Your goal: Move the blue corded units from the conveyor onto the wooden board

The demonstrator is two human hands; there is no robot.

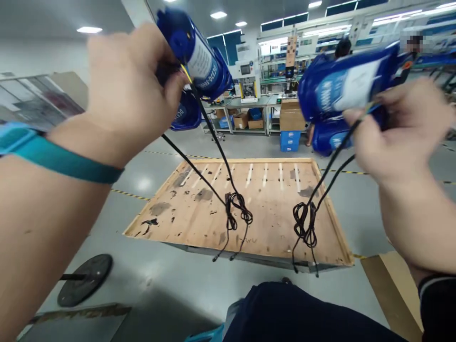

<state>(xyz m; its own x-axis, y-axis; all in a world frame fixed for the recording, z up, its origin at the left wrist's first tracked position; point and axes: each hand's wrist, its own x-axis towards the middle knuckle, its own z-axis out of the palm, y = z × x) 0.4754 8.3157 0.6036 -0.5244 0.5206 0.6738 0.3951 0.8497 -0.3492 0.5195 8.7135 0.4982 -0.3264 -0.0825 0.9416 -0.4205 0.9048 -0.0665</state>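
Note:
My left hand point(131, 78), a teal band on its wrist, is closed at the end of a blue cylindrical motor point(203, 54) with a white label. A second blue motor point(188, 111) hangs just below it. My right hand point(402, 123) grips at another labelled blue motor point(342, 85), with one more blue motor point(329, 137) underneath. Yellow-green wire shows at the fingers of both hands. Black cables point(215, 137) run down from the motors to tied cable bundles point(237, 209) on the left and cable bundles point(305, 223) on the right, hanging in front of the wooden platform.
A low wooden platform point(263, 209) with a raised rim stands ahead. Beyond it are workbenches point(249, 102), cardboard boxes point(292, 114) and blue crates point(289, 141). A round black base point(85, 280) stands at lower left, and cardboard point(395, 289) lies at lower right. People are in the background.

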